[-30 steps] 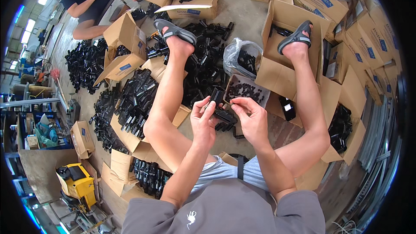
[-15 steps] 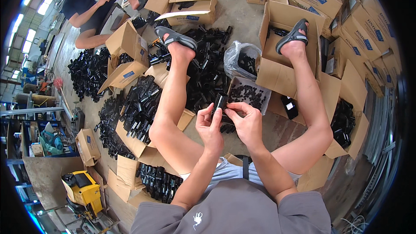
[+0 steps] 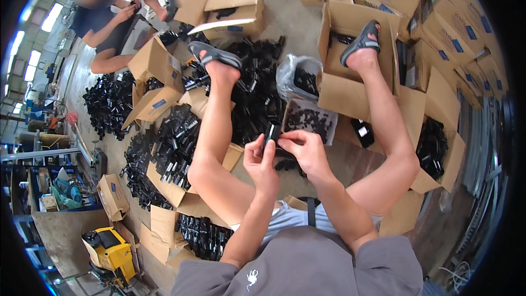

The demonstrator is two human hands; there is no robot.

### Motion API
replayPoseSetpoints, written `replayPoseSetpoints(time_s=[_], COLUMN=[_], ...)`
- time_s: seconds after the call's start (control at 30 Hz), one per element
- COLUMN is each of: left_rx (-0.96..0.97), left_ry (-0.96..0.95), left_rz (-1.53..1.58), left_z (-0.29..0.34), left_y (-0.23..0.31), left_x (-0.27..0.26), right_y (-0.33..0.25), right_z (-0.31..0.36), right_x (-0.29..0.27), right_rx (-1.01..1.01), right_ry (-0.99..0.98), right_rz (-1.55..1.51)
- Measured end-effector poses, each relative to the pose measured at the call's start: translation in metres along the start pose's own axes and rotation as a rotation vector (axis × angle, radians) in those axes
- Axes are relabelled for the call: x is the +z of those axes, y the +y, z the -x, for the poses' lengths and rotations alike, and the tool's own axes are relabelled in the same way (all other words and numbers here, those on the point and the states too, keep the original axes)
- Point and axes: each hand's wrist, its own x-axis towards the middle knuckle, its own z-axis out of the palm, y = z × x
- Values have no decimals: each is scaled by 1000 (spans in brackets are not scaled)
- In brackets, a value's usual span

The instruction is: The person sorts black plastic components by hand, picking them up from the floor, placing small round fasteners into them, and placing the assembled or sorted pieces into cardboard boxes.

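A short, glossy black tube (image 3: 272, 130) stands nearly upright in my left hand (image 3: 259, 161), its fingers and thumb wrapped around the lower part. My right hand (image 3: 305, 152) is closed in a pinch against the tube's right side; whatever its fingertips hold is hidden. Just beyond my hands, a pale grey bin (image 3: 332, 132) contains many small black pieces (image 3: 308, 121). A large heap of black tubular parts (image 3: 257, 85) covers the floor between my legs, to the left of that bin.
A plastic-lined container (image 3: 285, 77) of black pieces sits behind the bin. My right foot rests in an open carton (image 3: 359, 94). More black parts lie heaped left (image 3: 178, 140) and boxed right (image 3: 433, 151). A co-worker (image 3: 98, 19) sits far left. Stacked cartons (image 3: 457, 38) stand far right.
The view has shifted slightly, moving the surroundings a little to the left. The tube sits a bit lower and tilts slightly differently; both hands keep their hold beside each other.
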Motion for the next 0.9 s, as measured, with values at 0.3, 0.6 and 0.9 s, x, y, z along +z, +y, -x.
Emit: replayPoseSetpoints(time_s=[0.3, 0.6, 0.9], left_rx=[37, 129, 130], left_ry=[-28, -46, -58], left_rz=[18, -43, -43], left_z=[-4, -1, -2], left_y=[1, 0, 1], left_x=[1, 2, 6], right_y=[7, -5, 9], right_z=[13, 19, 20], right_x=[14, 13, 14], right_rx=[-191, -11, -197], right_ry=[129, 53, 160], right_rz=[52, -187, 132])
